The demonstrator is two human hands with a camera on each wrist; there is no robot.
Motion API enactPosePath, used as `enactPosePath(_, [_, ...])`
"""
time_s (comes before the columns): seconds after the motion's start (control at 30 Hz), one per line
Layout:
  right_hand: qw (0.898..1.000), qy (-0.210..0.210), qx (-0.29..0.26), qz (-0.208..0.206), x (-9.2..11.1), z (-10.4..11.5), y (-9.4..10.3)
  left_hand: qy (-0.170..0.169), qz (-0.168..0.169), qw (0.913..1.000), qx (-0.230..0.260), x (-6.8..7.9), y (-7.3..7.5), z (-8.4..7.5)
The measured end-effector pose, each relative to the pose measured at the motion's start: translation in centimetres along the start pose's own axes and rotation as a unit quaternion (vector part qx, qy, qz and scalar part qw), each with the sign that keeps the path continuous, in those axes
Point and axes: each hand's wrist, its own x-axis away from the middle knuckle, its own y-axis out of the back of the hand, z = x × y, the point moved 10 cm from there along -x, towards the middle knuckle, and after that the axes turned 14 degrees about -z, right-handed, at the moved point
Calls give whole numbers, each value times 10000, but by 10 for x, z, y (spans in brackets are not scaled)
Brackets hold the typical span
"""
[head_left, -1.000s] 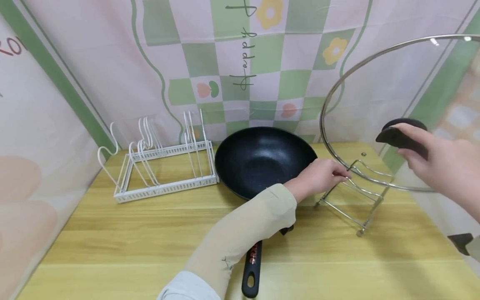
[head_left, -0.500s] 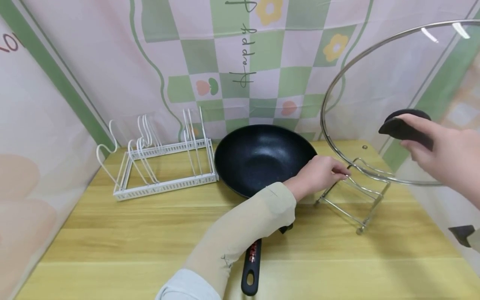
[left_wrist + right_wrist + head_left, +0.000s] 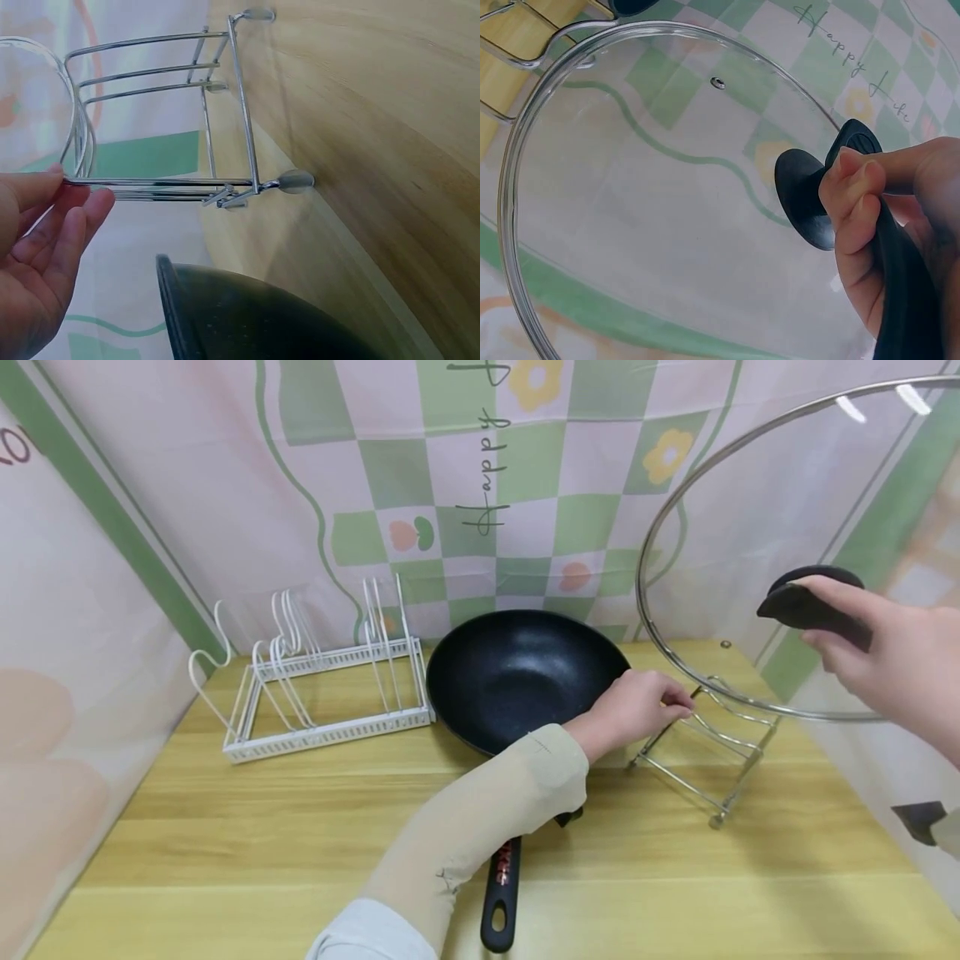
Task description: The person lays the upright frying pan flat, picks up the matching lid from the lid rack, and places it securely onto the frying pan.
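My right hand [image 3: 900,652] grips the black handle [image 3: 813,610] of a large glass pot lid [image 3: 750,543] with a steel rim. The lid stands nearly upright, its lower edge at the top of a small silver wire rack [image 3: 244,105]. Whether the rim rests on the wires cannot be told. My left hand [image 3: 637,706] pinches the rack's upper left corner between thumb and fingers, plain in the left wrist view. Left of this rack sits a black wok [image 3: 517,685], its long handle [image 3: 501,902] pointing toward me and partly hidden by my left sleeve [image 3: 480,818].
A white dish rack [image 3: 330,732] with upright wire dividers stands on the wooden table [image 3: 247,860], left of the wok. A patterned cloth [image 3: 525,518] hangs behind the table. The table's right edge runs just beyond the silver rack.
The lid and my right hand have risen slightly over the silver rack. My left hand keeps its place on the rack; the wok and white rack have stayed put.
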Motion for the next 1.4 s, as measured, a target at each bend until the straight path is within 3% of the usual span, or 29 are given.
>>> enactPosePath(0.27, [9997,187,106,-108,-3,12,5,155,-78,9998,60,-2,9,3])
enactPosePath(0.47, [9997,42,242,7,-5,12,6,200,-228,9990,322,-5,19,6])
enactPosePath(0.77, [9968,-261,533,532,-11,17,1,372,-706,9928,891,-6,39,18])
enactPosePath(1.0, [9984,-96,378,403,-17,25,1,375,-1077,9864,1187,-9,60,28])
enactPosePath(1.2, [9989,-59,294,358,-21,31,0,552,-1589,9743,1496,-7,80,42])
enactPosePath(1.4, [9982,-200,260,494,-21,32,-4,709,-2315,9527,1835,-1,99,61])
